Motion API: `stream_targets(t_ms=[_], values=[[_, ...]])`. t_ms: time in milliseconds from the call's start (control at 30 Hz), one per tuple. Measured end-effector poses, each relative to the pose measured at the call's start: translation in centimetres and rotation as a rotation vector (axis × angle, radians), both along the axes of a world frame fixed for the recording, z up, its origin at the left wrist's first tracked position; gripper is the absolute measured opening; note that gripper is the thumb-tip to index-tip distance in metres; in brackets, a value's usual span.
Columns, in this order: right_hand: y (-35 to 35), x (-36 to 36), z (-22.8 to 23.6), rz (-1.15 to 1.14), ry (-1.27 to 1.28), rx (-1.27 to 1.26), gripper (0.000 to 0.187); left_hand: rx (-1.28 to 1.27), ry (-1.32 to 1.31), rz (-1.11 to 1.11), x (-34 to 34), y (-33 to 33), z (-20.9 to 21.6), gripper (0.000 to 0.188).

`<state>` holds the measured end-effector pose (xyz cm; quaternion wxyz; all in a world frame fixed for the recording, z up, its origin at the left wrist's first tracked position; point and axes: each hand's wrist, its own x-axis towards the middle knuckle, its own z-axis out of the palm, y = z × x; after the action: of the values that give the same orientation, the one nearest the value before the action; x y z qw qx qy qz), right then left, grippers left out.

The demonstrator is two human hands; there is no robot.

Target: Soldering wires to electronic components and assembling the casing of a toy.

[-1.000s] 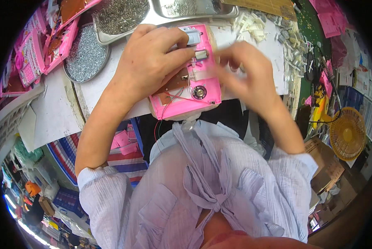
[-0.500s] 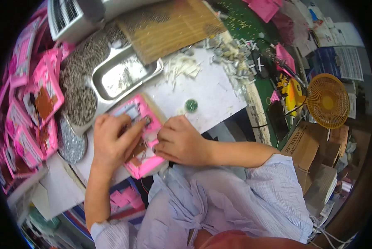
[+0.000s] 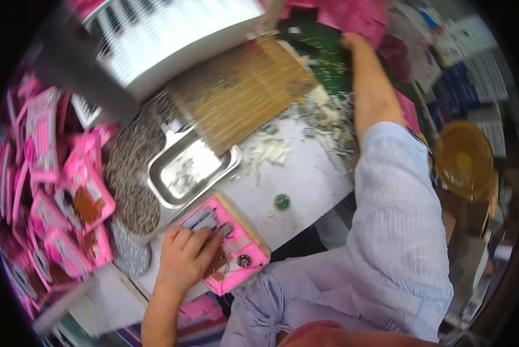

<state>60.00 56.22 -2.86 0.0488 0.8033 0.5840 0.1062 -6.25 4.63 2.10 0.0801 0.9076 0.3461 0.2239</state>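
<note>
My left hand (image 3: 184, 260) lies flat on a pink plastic toy case (image 3: 227, 246) with an open back, small metal parts and a round speaker showing, and presses it against the near edge of the white table (image 3: 306, 179). My right arm is stretched far up and right. My right hand (image 3: 355, 40) reaches a heap of pink pieces (image 3: 363, 20) at the far side; its fingers are blurred and partly hidden there.
A steel tray (image 3: 193, 173) sits beside the case, with dishes of small silvery parts (image 3: 132, 173) to its left. A bamboo mat (image 3: 242, 92), a white grille box (image 3: 167, 40), a green cap (image 3: 281, 202), piled pink cases (image 3: 57, 191) and an orange fan (image 3: 465, 159) surround the table.
My right hand has left the pink case and reached far up to the pink heap. The head view has swung left and up. The left hand stays on the case.
</note>
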Motion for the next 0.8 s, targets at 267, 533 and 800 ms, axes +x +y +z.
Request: stream_targets(t_ms=[267, 533, 800], values=[[-0.9, -9.8, -3.4, 0.16, -0.049, -0.085, 0.058, -0.043, -0.173, 0.253, 0.3, -1.6, -0.1, 0.03], [-5.3, -13.3, 7.2, 0.158, 0.038, 0.113, 0.058, -0.09, -0.253, 0.316, 2.4, -0.1, -0.6, 0.02], [-34.1, -26.1, 15.7, 0.674, 1.428, 0.561, 0.054, -0.398, 0.081, 0.537, 3.7, 1.8, 1.5, 0.028]])
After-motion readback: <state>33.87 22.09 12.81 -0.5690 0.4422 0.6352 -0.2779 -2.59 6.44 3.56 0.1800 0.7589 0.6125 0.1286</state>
